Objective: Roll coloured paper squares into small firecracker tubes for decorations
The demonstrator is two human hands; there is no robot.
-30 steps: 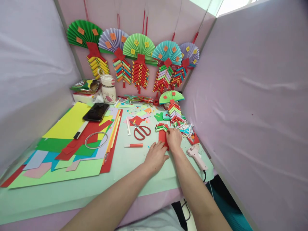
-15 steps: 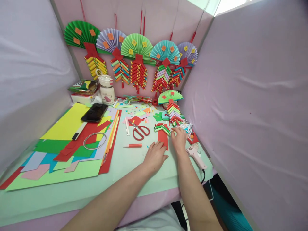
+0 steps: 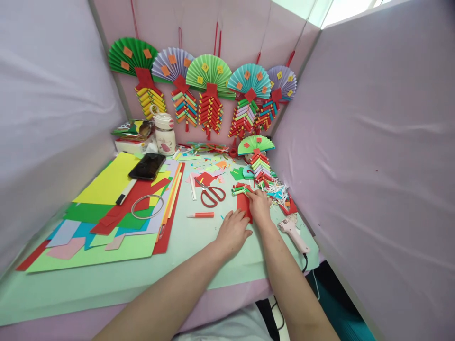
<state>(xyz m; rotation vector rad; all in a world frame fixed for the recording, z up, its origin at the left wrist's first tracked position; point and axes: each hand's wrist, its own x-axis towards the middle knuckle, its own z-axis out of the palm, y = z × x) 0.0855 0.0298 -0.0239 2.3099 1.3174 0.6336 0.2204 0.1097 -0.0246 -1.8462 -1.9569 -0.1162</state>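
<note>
My left hand (image 3: 232, 232) lies palm down with its fingers stretched out, fingertips on the lower left edge of a red paper strip (image 3: 243, 206). Short rolled paper tubes (image 3: 239, 189), green and red, sit slanted across the strip's upper end. Over the right side of these tubes, my right hand (image 3: 260, 207) rests with its fingers extended and the tips touching them. It covers the right-hand tubes and part of the strip. A pale pink hot glue gun (image 3: 294, 235) lies to the right of my right hand.
Left of my hands lie red-handled scissors (image 3: 212, 195), an orange-red pen (image 3: 201, 215) and a white pen (image 3: 192, 187). Coloured paper sheets (image 3: 106, 187), a phone (image 3: 147, 166) and a silver ring (image 3: 147, 207) are further left. A finished fan ornament (image 3: 256, 145) and paper scraps (image 3: 279, 192) lie behind.
My right hand has moved left, from beside the strip onto the tubes at its upper right. My left hand stays on the strip. The whole view has shifted slightly.
</note>
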